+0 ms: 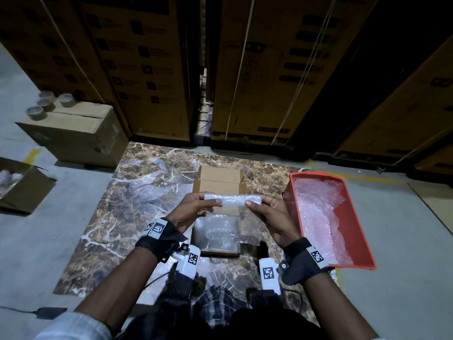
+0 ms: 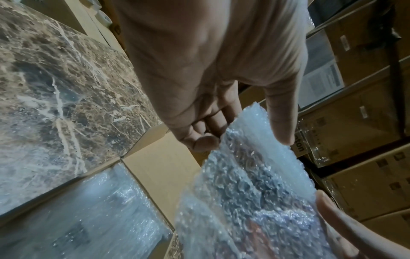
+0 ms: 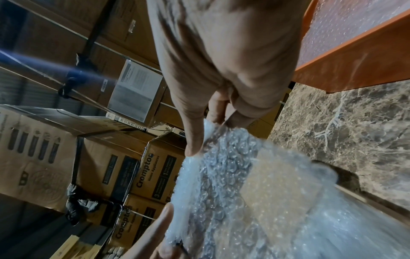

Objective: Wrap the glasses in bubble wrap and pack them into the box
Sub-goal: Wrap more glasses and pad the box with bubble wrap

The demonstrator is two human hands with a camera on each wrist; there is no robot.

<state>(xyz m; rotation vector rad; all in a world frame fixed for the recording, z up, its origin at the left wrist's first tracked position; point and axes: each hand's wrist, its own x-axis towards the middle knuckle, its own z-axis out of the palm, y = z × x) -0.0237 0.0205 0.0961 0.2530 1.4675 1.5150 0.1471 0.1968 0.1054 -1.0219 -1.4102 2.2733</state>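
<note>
step: wrapping, late stage. A rolled bundle (image 1: 225,200) of bubble wrap is held crosswise above the box (image 1: 218,190); packing of this one not yet done.
left hand: left hand (image 1: 193,209) pinches the bundle's left end, thumb (image 2: 280,121) on top, fingers (image 2: 205,142) curled beneath.
right hand: right hand (image 1: 268,214) pinches the right end the same way, thumb (image 3: 193,138) over the wrap.
glasses: cannot see them. Presumably inside the bundle; a dark shape shows faintly through the bubbles in the left wrist view, too blurred to confirm.
tail: a loose tail (image 1: 247,227) of wrap hangs from the bundle toward the box, so the roll looks unfinished.
box: open on the slab (image 1: 137,204), flaps up at the far side. Bubble-wrapped contents (image 1: 215,231) already lie in the near part; whether those are finished bundles or just lining, cannot tell.
bin: red bin (image 1: 367,253) just right of the box, holds spare wrap sheets (image 1: 321,212).
next: my read, finish rolling the tail around the bundle, keep both ends closed so nothing slides out, then lower it into the box beside what's there.
risk: ends look open. Tilt the bundle and the glasses could slip out; keep it level.
</note>
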